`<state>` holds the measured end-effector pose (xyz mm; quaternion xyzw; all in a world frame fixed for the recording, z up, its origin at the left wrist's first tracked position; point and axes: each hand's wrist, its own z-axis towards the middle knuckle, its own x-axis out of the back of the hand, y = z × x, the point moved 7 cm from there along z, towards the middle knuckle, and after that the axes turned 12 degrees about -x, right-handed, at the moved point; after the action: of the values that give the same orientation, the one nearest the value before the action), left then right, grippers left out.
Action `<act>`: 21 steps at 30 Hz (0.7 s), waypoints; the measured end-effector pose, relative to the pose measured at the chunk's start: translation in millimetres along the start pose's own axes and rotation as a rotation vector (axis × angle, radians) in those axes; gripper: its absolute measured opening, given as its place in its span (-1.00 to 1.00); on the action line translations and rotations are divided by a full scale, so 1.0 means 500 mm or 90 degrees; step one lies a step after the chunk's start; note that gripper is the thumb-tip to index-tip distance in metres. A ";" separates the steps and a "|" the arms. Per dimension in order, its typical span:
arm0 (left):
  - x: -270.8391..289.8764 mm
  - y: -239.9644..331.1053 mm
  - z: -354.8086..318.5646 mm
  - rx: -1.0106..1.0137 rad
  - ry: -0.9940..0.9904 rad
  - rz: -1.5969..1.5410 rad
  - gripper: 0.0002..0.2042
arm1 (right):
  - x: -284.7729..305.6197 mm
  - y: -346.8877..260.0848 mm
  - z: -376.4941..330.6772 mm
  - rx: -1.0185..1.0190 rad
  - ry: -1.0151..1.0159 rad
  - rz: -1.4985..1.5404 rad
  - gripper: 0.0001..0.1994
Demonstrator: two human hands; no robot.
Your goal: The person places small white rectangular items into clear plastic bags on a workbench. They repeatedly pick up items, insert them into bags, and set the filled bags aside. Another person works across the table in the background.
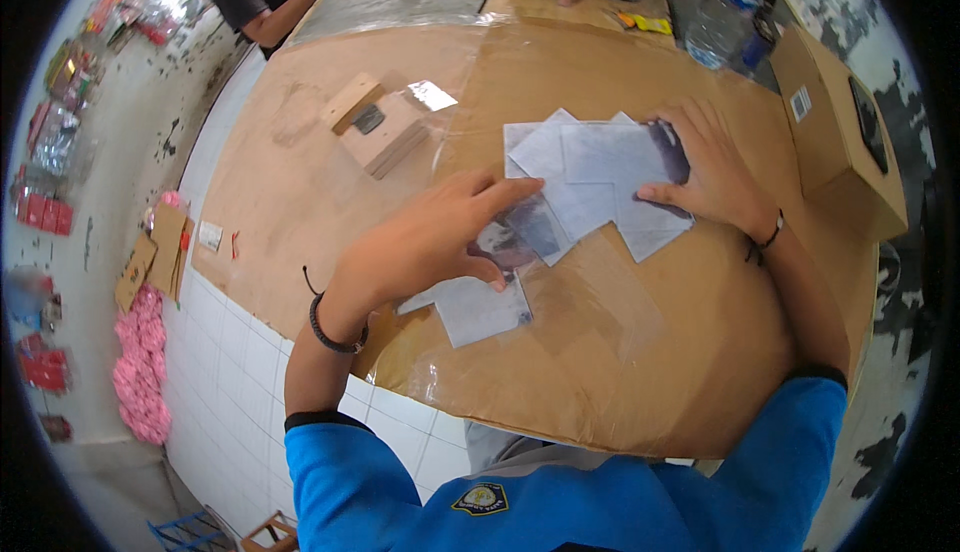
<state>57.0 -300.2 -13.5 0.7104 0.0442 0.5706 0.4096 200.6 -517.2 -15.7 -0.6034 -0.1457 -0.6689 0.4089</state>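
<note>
Several pale blue-grey sheets (600,167) lie overlapped in a fanned pile on the brown-covered table in front of me. My right hand (712,167) rests at the pile's right end, its fingers stretched along the far edge and its thumb on the sheets. Left of the pile, my left hand (430,237) is spread, with the index fingertip at the pile's left edge and the thumb lower down. Dark, glossy pieces show between that thumb and index finger. Beneath the hand sticks out another pale sheet (487,310). A clear plastic film (615,292) lies nearer to me.
A wooden block piece (385,137) with a dark lump on it sits at the left. On the right stands a cardboard box (835,137) with a phone (868,124) on it. Water bottles (728,12) are beyond. At the far left, another person's arm (295,12) reaches the table.
</note>
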 end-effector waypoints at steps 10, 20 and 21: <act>0.030 0.000 0.015 0.114 0.134 -0.056 -0.26 | 0.006 0.012 -0.025 -0.082 0.082 -0.021 -0.22; -0.010 0.006 0.047 0.005 0.190 0.109 -0.42 | -0.023 -0.005 -0.029 0.095 0.012 0.055 -0.20; -0.011 0.007 0.047 0.021 0.187 0.096 -0.43 | -0.022 -0.005 -0.029 0.096 0.001 0.060 -0.20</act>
<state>73.5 -317.8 -15.9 0.6274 0.0594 0.6964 0.3434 188.1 -521.4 -28.3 -0.5767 -0.1669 -0.6363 0.4844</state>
